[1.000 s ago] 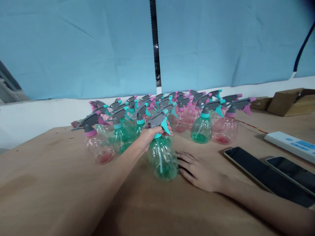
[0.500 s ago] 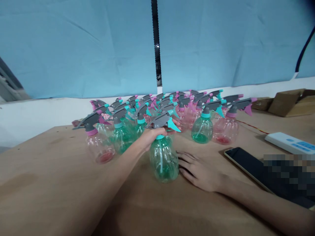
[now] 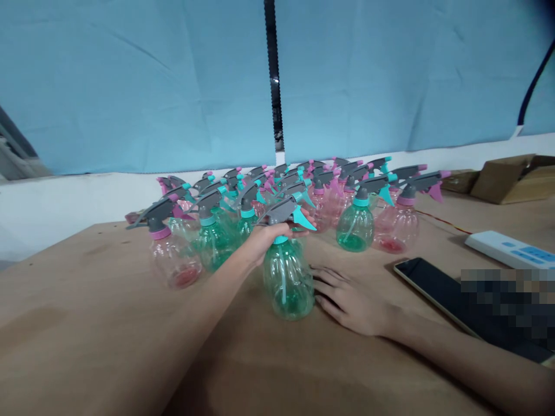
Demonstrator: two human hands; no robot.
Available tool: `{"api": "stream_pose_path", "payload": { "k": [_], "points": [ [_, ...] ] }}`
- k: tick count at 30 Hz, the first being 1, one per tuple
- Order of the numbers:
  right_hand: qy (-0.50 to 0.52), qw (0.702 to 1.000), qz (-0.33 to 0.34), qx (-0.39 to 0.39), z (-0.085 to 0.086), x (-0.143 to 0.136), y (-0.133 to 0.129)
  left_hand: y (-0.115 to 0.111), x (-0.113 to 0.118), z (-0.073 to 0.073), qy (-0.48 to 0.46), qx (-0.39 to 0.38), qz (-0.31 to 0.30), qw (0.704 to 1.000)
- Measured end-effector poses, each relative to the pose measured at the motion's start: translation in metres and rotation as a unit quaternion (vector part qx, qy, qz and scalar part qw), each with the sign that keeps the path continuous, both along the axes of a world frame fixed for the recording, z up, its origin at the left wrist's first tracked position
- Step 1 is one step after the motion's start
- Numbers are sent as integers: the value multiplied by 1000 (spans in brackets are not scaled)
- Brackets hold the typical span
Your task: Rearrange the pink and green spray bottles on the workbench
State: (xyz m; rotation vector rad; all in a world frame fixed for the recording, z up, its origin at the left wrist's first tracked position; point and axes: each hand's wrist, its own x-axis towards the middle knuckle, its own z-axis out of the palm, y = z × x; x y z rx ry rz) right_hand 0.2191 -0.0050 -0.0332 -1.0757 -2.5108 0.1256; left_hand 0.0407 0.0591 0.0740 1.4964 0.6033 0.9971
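Front and centre on the table (image 3: 303, 370) sits a see-through green spray bottle (image 3: 288, 283), grey head (image 3: 281, 212), teal trigger (image 3: 303, 219), left hand (image 3: 260, 242) wrapped round its neck (image 3: 281, 240), right hand (image 3: 353, 303) loosely open just beside it

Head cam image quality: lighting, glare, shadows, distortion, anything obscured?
Head view: dim overall, highlights on the nearest green bottle and black strip; dark shadow on the table beside the left forearm; right forearm stretched toward the edge, wide-angle style; fine detail soft; top right corner darkened; pixelated patch at right, by the phone.
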Motion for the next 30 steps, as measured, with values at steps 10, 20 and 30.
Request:
{"api": "stream_pose_path", "payload": {
  "k": [10,20,30],
  "points": [
    [-18,1000,-3,2,0,0,0,2,-2,-2,10,-24,42,999],
    [-15,1000,2,1,-1,1,1,-1,-1,-1,10,-31,41,999],
    [-14,1000,0,2,-1,0,1,2,-1,-2,37,-62,-3,997]
  ]
}}
